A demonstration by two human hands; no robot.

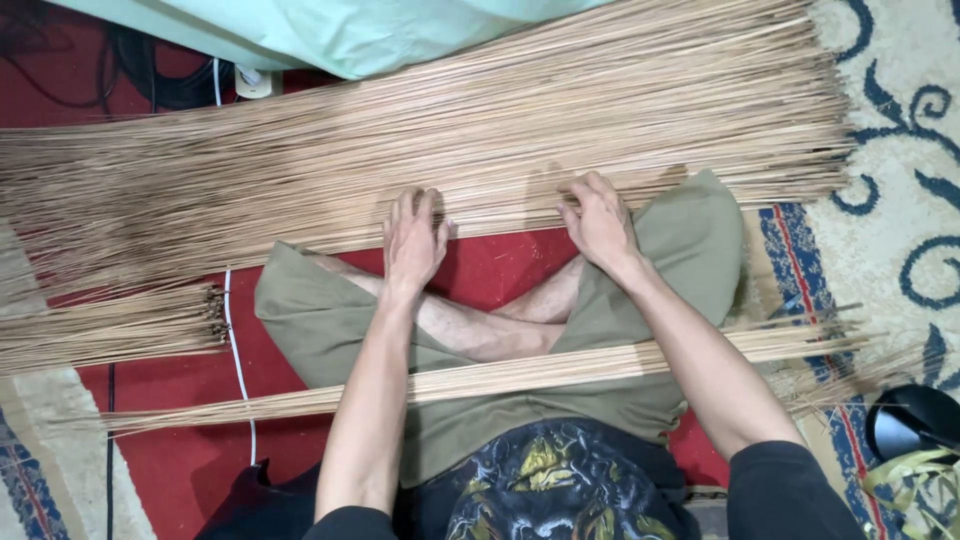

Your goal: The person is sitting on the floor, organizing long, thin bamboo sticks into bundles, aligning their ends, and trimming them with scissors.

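Sorting stage, by my reading: both palms down on the wide spread of thin pale-tan sticks [450, 150] lying across the floor just past my crossed legs. My left hand [413, 240] is flat, fingers spread, gripping nothing; my right hand [598, 222] curls slightly at the near edge, fingertips on the sticks, nothing clasped. A smaller bundle of the same sticks [500, 375] lies across my lap. Separating a few needs a light fingertip rake.

Left hand [413, 243] and right hand [598, 222] lie palm-down, fingers spread.
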